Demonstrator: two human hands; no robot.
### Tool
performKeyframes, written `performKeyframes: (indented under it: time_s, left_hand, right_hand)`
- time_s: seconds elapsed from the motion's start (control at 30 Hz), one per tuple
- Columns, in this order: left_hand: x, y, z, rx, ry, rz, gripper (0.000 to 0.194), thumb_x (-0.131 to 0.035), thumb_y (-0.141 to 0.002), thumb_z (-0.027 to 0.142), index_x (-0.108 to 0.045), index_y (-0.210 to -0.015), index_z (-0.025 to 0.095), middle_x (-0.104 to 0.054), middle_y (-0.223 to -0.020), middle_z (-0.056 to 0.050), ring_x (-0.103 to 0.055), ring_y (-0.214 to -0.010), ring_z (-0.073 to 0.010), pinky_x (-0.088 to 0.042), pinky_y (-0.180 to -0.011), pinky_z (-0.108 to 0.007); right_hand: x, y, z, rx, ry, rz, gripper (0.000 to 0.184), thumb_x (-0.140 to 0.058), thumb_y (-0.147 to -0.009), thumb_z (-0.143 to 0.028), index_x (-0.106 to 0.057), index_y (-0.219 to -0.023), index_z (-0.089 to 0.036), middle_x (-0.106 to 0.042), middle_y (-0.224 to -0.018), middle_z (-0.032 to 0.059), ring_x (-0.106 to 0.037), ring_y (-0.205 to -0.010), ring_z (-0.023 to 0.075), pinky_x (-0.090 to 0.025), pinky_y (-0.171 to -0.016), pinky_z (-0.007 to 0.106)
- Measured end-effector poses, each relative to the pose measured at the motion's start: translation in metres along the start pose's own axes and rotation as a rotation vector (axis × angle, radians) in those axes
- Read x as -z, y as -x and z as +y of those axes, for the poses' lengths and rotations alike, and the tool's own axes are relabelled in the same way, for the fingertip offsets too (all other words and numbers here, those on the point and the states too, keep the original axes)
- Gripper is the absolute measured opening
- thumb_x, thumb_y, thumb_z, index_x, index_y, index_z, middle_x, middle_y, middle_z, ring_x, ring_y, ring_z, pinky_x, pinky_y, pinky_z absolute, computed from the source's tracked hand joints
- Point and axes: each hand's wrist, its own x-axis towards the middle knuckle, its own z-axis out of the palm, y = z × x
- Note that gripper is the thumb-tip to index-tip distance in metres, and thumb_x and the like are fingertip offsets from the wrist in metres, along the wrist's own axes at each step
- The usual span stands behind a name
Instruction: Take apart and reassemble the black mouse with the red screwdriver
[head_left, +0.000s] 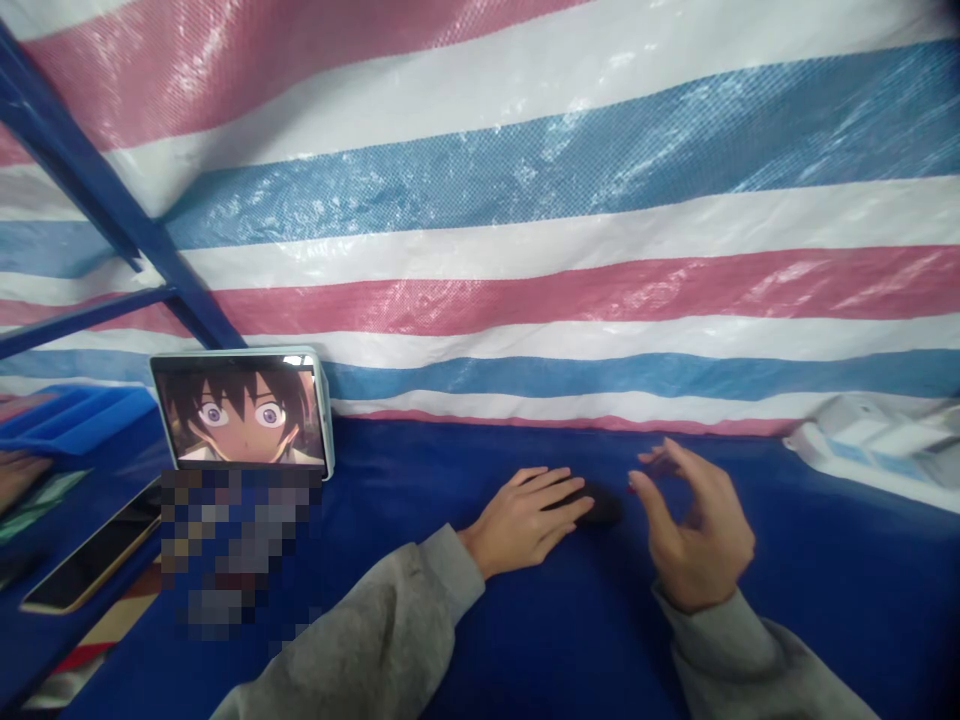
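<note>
My left hand (532, 515) lies palm down with its fingers stretched out, resting on a small black object (604, 505) on the blue tabletop (555, 640). Most of that object is covered by the fingers, and its kind does not show. Just to its right, my right hand (697, 530) is raised above the table. Its thumb and forefinger curl toward each other in a pinch. A tiny red spot shows at the thumb tip; whether it is a held thing I cannot make out. Grey sleeves cover both wrists.
A tablet (244, 415) playing a cartoon leans at the left. Nearby lie a phone (97, 550), a blue tray (82, 415) and a blurred-out patch. Another person's hand (19, 478) shows at the left edge. White packaging (877, 450) is at the right. Behind hangs a striped sheet (525, 290).
</note>
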Motion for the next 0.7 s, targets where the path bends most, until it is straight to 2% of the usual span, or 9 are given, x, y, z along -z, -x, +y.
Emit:
performKeyframes:
  time_s: [0.17,0.23,0.33,0.4,0.53,0.7]
  left_hand:
    - [0.0012,-0.0010,0.0008,-0.001,-0.013,-0.014,0.035,-0.041,-0.105,0.030,-0.056,-0.135,0.020,-0.057,-0.143,-0.005,-0.047,-0.138,-0.0209,-0.039,-0.111,-0.039]
    - [0.0014,-0.0008,0.0008,0.001,-0.011,-0.016,0.035,-0.041,-0.105,0.030,-0.056,-0.135,0.021,-0.057,-0.143,-0.005,-0.047,-0.138,-0.0207,-0.039,-0.112,-0.039]
    - [0.0014,-0.0006,0.0005,0.007,-0.007,-0.016,0.035,-0.041,-0.105,0.031,-0.056,-0.135,0.021,-0.057,-0.143,-0.006,-0.047,-0.138,-0.0204,-0.039,-0.112,-0.039]
    - [0.0015,-0.0007,0.0005,0.016,-0.001,-0.019,0.035,-0.041,-0.105,0.031,-0.056,-0.135,0.021,-0.058,-0.142,-0.007,-0.047,-0.138,-0.0205,-0.040,-0.111,-0.039]
    - [0.0016,-0.0011,0.0008,0.014,0.006,-0.019,0.035,-0.040,-0.105,0.031,-0.057,-0.134,0.020,-0.058,-0.141,-0.007,-0.048,-0.137,-0.0205,-0.040,-0.111,-0.039]
    - [0.0014,-0.0008,0.0011,0.015,0.000,-0.021,0.035,-0.041,-0.105,0.031,-0.056,-0.135,0.022,-0.058,-0.142,-0.007,-0.046,-0.138,-0.0203,-0.039,-0.111,-0.039]
  right_hand:
    - [0.0014,0.0004,-0.0014,-0.037,-0.068,-0.126,0.052,-0.060,-0.090,-0.017,-0.051,-0.142,-0.021,-0.071,-0.112,0.0111,-0.071,-0.095,0.0233,-0.058,-0.085,0.043]
    - [0.0019,0.0004,-0.0005,-0.006,-0.012,-0.097,0.051,-0.065,-0.088,-0.019,-0.055,-0.138,-0.020,-0.071,-0.109,0.0108,-0.070,-0.091,0.0226,-0.057,-0.084,0.041]
    - [0.0023,-0.0009,0.0010,0.062,0.103,0.016,0.051,-0.075,-0.080,-0.019,-0.063,-0.129,-0.020,-0.070,-0.101,0.0091,-0.067,-0.082,0.0200,-0.057,-0.076,0.036]
    - [0.0025,-0.0016,0.0013,0.086,0.089,0.004,0.052,-0.072,-0.083,-0.016,-0.059,-0.133,-0.021,-0.070,-0.101,0.0089,-0.067,-0.084,0.0203,-0.057,-0.077,0.036]
    - [0.0027,-0.0023,0.0016,0.077,0.019,-0.107,0.054,-0.058,-0.090,-0.014,-0.048,-0.143,-0.021,-0.070,-0.108,0.0114,-0.068,-0.095,0.0231,-0.056,-0.085,0.042]
    - [0.0025,-0.0020,0.0023,0.069,0.129,0.005,0.053,-0.072,-0.083,-0.019,-0.058,-0.134,-0.021,-0.070,-0.100,0.0099,-0.068,-0.089,0.0227,-0.057,-0.080,0.039]
